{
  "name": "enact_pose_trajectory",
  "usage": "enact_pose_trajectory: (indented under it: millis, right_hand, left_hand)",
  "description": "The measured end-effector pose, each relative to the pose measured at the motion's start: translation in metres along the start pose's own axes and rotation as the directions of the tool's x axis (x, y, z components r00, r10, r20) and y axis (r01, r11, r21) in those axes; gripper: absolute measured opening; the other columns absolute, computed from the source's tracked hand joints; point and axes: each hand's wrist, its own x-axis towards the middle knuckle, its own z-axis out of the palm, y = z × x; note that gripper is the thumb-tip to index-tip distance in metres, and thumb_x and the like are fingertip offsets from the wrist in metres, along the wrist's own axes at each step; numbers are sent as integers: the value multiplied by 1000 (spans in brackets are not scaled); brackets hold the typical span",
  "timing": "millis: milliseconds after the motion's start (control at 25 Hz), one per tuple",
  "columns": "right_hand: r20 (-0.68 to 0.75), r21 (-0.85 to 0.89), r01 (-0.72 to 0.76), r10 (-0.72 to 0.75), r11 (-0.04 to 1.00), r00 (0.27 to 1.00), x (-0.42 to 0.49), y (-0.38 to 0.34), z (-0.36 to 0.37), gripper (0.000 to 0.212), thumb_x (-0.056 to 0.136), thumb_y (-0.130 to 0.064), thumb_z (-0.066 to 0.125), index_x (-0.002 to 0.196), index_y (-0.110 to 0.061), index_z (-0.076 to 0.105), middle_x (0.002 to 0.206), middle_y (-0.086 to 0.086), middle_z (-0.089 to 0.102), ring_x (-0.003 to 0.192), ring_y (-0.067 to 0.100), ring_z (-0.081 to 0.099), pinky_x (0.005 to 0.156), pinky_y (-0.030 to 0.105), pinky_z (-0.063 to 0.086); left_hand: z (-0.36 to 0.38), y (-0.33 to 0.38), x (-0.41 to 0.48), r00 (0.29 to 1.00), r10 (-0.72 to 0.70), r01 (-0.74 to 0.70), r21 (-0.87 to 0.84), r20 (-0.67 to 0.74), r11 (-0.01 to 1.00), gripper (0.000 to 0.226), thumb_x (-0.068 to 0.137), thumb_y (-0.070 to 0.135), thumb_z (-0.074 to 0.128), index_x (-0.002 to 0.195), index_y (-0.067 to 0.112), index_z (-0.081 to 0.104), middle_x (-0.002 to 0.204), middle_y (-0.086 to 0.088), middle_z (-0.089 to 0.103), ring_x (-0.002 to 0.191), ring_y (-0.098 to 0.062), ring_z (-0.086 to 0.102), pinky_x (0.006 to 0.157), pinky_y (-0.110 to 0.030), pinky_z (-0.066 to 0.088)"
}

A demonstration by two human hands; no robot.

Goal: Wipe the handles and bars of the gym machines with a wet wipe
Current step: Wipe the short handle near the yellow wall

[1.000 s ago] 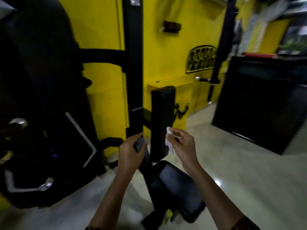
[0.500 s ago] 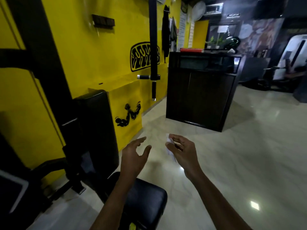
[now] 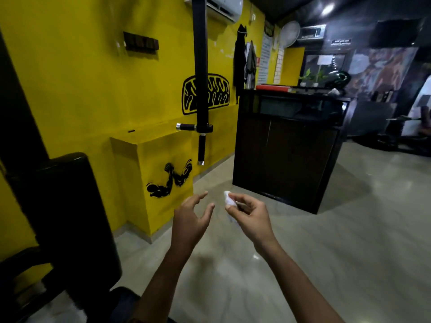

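The one head-worn camera faces forward and slightly down: left hand (image 3: 190, 220) and right hand (image 3: 250, 214) close at 6 o'clock, yellow wall (image 3: 81, 89) at 10 o'clock, counter (image 3: 286, 159) farther at 1 o'clock.

Bright yellow wall (image 3: 81, 85) with black painted logo (image 3: 218, 94), yellow ledge (image 3: 149, 138) bearing a flexed-arm drawing (image 3: 169, 180), glossy pale floor (image 3: 338, 241), dark wooden counter (image 3: 286, 157) at right, white air conditioner (image 3: 225, 8) up high, 2 potted plants (image 3: 307, 77) behind it

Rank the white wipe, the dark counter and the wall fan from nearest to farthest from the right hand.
1. White wipe, pinched in the right hand itself.
2. Dark counter, ahead on the floor.
3. Wall fan, high up beyond the counter.
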Motion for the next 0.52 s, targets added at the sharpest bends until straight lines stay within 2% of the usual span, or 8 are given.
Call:
enact_pose_trajectory:
  millis: [120, 280, 360, 440, 520]
  right_hand:
    - [2, 7, 18, -18, 1000, 1000, 40, 16, -11, 29, 84, -7, 65, 111, -16, 64, 106, -1, 67, 100, 8, 62, 85, 23, 53]
    - [49, -40, 45, -43, 998, 998, 105, 45, -14, 29, 84, -5, 65, 111, -16, 63, 106, -9, 63, 97, -1, 60, 79, 11, 50]
    - [69, -86, 81, -75, 993, 995, 149, 64, -17, 31, 84, -5, 65, 114, -14, 63, 111, -9, 61, 100, -1, 59, 83, 13, 50]
    - [76, -114, 94, -86, 989, 993, 200, 79, -17, 32, 85, -6, 64, 116, -13, 62, 116, -4, 61, 105, 2, 59, 89, 21, 51]
    - [79, -126, 99, -89, 987, 993, 250, 88, -16, 32, 85, -7, 64, 116, -14, 63, 113, -3, 64, 103, 3, 60, 90, 26, 51]
  left_hand:
    - [32, -13, 30, 999, -8, 7, 27, 48, 1000, 35, 81, 21, 71, 114, 11, 65, 111, -6, 67, 96, -7, 55, 75, -18, 38]
    - [68, -48, 88, 999, -46, 46, 40, -1, 998, 35, 81, 21, 71, 114, 13, 65, 112, -5, 66, 93, -4, 52, 74, -17, 39]
    - [91, -69, 125, 998, -64, 65, 27, -21, 998, 34, 81, 21, 71, 114, 14, 65, 113, -4, 66, 97, -6, 54, 78, -19, 41]
    - [114, -88, 165, 993, -102, 101, -21, -55, 995, 34, 80, 21, 71, 113, 14, 65, 112, -3, 67, 101, -11, 58, 78, -20, 42]
    - [132, -103, 205, 984, -164, 159, -79, -63, 984, 34, 80, 20, 72, 113, 15, 65, 111, -3, 67, 101, -13, 60, 77, -21, 42]
